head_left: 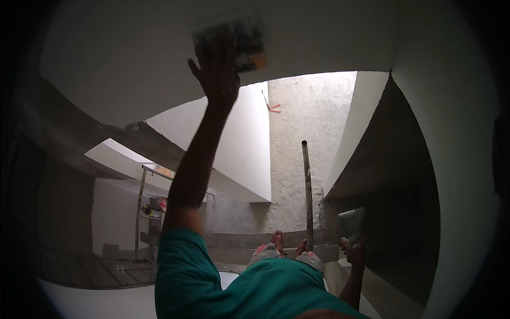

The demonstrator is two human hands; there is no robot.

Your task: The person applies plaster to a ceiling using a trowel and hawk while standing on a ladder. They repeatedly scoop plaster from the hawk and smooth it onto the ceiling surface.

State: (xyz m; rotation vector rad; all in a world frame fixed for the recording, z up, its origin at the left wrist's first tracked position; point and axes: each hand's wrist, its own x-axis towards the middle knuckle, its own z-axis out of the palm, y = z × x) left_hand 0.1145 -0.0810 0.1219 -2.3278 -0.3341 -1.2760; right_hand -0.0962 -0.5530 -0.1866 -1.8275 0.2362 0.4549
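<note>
My left hand (pixel 217 80) is raised at arm's length to the pale upper surface. Its fingers lie over a dark rectangular sheet (pixel 248 45) with an orange corner, holding it flat against that surface. The sheet is blurred, so its exact kind cannot be made out. Low on the right, my right hand (pixel 355 250) is closed around a putty knife (pixel 351 220). The wide, pale-smeared blade points upward, and the handle is mostly hidden in the fingers.
Below my feet (pixel 277 239) runs a grey plank (pixel 228 240). An upright metal pole (pixel 307 186) rises in front of me. To the left stands a metal frame (pixel 139 212), with pinkish things (pixel 162 203) behind it. Pale wall (pixel 462 133) closes the right side.
</note>
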